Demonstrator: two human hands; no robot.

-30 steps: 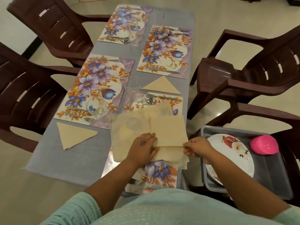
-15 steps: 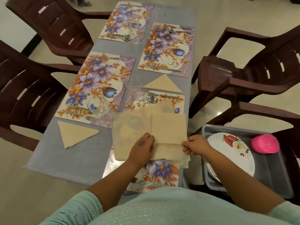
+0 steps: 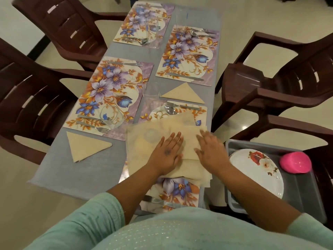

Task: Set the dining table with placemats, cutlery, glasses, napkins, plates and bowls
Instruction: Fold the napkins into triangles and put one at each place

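Observation:
A beige napkin (image 3: 142, 141) lies partly unfolded over the near right floral placemat (image 3: 180, 191). My left hand (image 3: 166, 154) presses flat on its middle with straight fingers. My right hand (image 3: 210, 150) lies flat on the napkin's folded right half, fingers spread. Two folded triangular napkins lie on the table: one at the near left (image 3: 84, 146), one between the right placemats (image 3: 183, 93). Forks, knives and spoons (image 3: 169, 110) lie on the placemats. Clear glasses stand at the left placemat (image 3: 110, 117) and the centre (image 3: 152, 95).
A grey tub (image 3: 299, 192) on the chair at my right holds floral plates (image 3: 259, 170) and a pink bowl (image 3: 294, 162). Dark brown plastic chairs (image 3: 281, 80) stand on both sides of the narrow grey-clothed table (image 3: 75, 170). Two further placemats lie at the far end.
My right hand let go of the napkin's right edge and now lies flat on the folded half. My left hand has spread its fingers flat on the napkin.

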